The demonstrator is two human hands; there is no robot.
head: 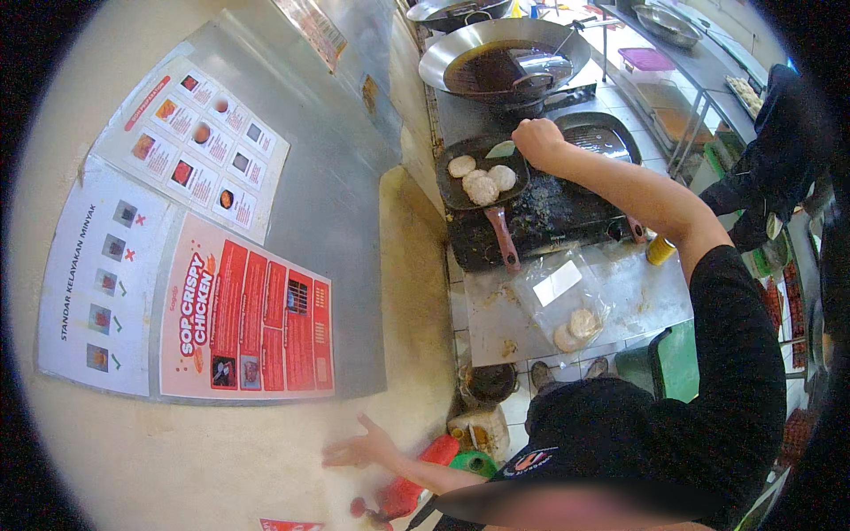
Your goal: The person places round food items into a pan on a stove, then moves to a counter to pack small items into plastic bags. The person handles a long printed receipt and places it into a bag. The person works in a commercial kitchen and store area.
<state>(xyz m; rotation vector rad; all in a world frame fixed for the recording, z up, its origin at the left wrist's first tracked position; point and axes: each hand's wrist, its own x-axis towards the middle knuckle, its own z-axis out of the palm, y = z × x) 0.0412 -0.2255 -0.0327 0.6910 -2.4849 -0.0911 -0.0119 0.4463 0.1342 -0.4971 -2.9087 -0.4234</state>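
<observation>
My right hand (539,143) is closed into a fist above the square dark frying pan (453,191). It appears to grip a pale green spatula (502,149), whose blade reaches into the pan while the handle is hidden. Several pale round patties (483,190) lie in that pan, some overlapping. Its brownish-pink handle (503,240) points toward me. Off to my left, my left hand (360,446) is empty and slightly blurred, fingers apart, in front of the wall. A clear plastic bag (544,292) with a white label holds more round patties (576,329) on the metal counter (488,332).
Beyond the pan stands a large wok (438,63) of dark oil. A second ridged pan (594,136) sits beneath my right forearm. A yellow container (660,251) is near my elbow. Another person's dark clothing (777,139) shows at right; a green bin (674,362) stands below.
</observation>
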